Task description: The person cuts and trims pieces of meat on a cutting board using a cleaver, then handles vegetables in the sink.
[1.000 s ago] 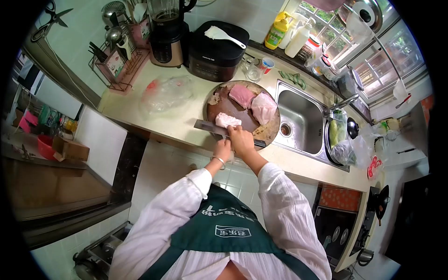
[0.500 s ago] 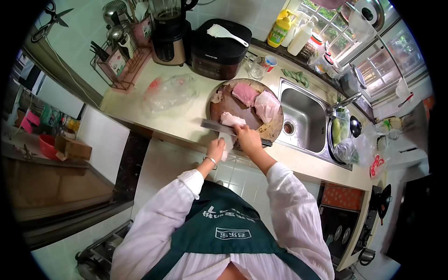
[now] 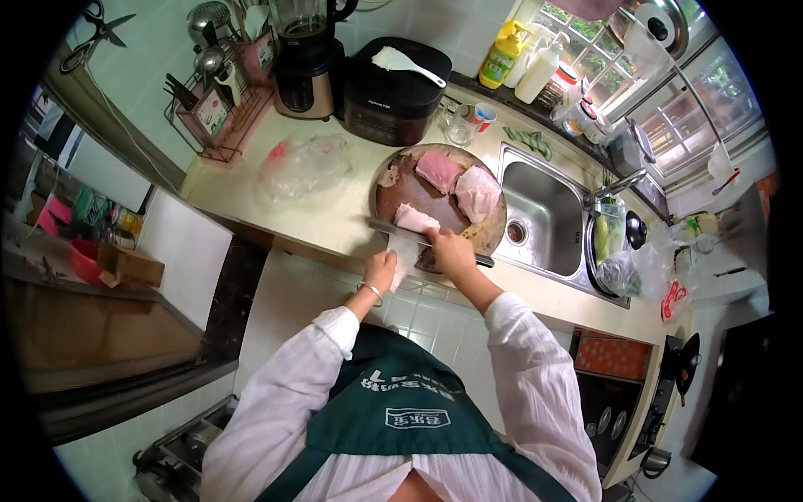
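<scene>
My right hand (image 3: 454, 253) is closed round a kitchen knife (image 3: 484, 261), its blade pointing left across the front of the round cutting board (image 3: 404, 186). Beneath and behind the blade lies a small pale-pink piece of meat (image 3: 416, 218). A whitish strip, seemingly skin (image 3: 404, 253), stretches from the blade over the board's near edge, and my left hand (image 3: 381, 270) grips its end. Farther back on the board are a pink slab of meat (image 3: 438, 171) and a paler piece of meat (image 3: 479, 194). My right fingers hide part of the knife.
A sink (image 3: 548, 219) adjoins the board on the right. Left of it a crumpled plastic bag (image 3: 309, 163) lies on the counter. Behind stand a black rice cooker (image 3: 393, 105) with a rice paddle (image 3: 410, 64), a blender (image 3: 304, 75) and a glass mug (image 3: 460, 125).
My left hand has drawn slightly left and toward me, and more of the whitish strip shows. The knife has shifted a little right and nearer me with my right hand.
</scene>
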### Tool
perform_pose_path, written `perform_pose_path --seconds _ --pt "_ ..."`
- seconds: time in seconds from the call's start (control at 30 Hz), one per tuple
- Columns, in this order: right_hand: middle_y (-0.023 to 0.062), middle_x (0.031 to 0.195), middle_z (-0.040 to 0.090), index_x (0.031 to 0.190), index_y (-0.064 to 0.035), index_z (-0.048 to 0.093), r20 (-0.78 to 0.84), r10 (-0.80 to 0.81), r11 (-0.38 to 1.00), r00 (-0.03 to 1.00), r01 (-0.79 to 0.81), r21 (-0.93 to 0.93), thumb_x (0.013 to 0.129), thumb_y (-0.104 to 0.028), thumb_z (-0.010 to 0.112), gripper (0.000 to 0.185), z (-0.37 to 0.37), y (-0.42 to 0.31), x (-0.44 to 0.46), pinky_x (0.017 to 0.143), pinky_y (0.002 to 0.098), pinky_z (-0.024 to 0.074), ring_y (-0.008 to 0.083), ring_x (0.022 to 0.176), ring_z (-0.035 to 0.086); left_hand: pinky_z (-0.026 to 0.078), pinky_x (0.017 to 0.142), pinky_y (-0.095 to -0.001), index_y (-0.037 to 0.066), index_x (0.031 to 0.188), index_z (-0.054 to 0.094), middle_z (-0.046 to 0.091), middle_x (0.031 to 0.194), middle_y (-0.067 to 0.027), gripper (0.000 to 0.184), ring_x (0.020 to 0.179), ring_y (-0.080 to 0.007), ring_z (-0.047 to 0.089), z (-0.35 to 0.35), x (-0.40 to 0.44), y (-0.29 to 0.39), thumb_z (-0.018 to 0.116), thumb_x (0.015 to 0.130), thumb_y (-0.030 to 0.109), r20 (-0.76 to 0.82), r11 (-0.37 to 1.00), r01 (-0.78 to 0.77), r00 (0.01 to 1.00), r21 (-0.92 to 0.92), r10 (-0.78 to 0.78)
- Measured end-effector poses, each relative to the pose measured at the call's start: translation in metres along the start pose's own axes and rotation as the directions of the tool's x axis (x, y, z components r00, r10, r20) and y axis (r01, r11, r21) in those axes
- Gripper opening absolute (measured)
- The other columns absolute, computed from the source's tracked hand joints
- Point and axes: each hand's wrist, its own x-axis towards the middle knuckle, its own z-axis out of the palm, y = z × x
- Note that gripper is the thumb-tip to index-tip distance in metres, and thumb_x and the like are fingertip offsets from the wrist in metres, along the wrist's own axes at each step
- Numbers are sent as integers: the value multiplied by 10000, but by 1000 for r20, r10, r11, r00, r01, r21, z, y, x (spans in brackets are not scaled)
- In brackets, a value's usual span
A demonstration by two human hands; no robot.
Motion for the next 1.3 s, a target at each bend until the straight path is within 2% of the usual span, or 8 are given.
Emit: perform_pose_path --seconds 0.1,0.33,0.47,0.67,1.0,1.1,1.17,1.3 --pt "176 900 622 1075 -174 565 86 80 996 993 -76 -51 853 -138 506 232 -8 17 -14 600 435 530 339 741 661 443 615 -499 -30 696 597 588 690 -257 402 687 -438 589 4 -6 14 458 882 299 13 999 13 1000 -43 -13" --pt "182 917 628 1066 -149 569 -70 -48 999 996 48 3 846 -125 502 231 -6 -21 15 630 420 539 339 757 663 456 663 -529 -30 733 601 593 728 -280 371 718 -466 585 27 -10 21 434 885 263 -75 981 -172 981 89 179" --pt "173 897 631 1028 -142 585 -19 20 1000 1000 -20 -16 844 -148 517 196 -10 19 -13 608 404 538 312 730 666 450 673 -529 -29 740 605 594 745 -282 398 741 -458 586 -19 -8 32 423 897 288 122 999 33 992 -39 -28" --pt "163 877 638 998 -115 593 -108 -26 1000 994 25 -14 851 -158 514 172 1 -22 17 591 416 537 308 706 670 449 687 -525 -37 754 614 592 768 -290 381 763 -472 575 16 -8 37 434 875 277 57 983 -145 989 116 139" --pt "174 770 651 1049 -131 621 51 28 999 998 -29 24 834 -133 528 235 -9 23 9 627 449 530 346 730 658 445 657 -487 -43 730 609 595 757 -280 407 750 -441 595 -12 -3 -2 435 859 300 -6 998 30 1000 57 -30" --pt "204 779 654 1029 -98 639 40 30 987 999 -35 155 811 -168 592 234 -15 35 18 651 474 518 376 748 643 439 596 -413 -38 709 604 611 661 -205 396 639 -332 599 -8 2 -28 461 846 305 7 985 144 990 -90 -144" --pt "202 797 656 1024 -94 641 90 -59 964 994 33 264 818 -201 604 235 -18 42 20 649 475 513 376 746 640 405 580 -294 7 720 599 546 633 -11 355 604 -131 493 -7 7 -44 518 850 328 170 877 328 943 -352 -285" --pt "205 789 652 1032 -95 632 40 -59 972 997 48 230 836 -217 594 234 -19 26 12 654 475 510 388 737 632 374 568 -253 31 790 608 505 677 23 320 596 -101 437 -11 4 -16 536 857 336 193 864 361 931 -351 -310"
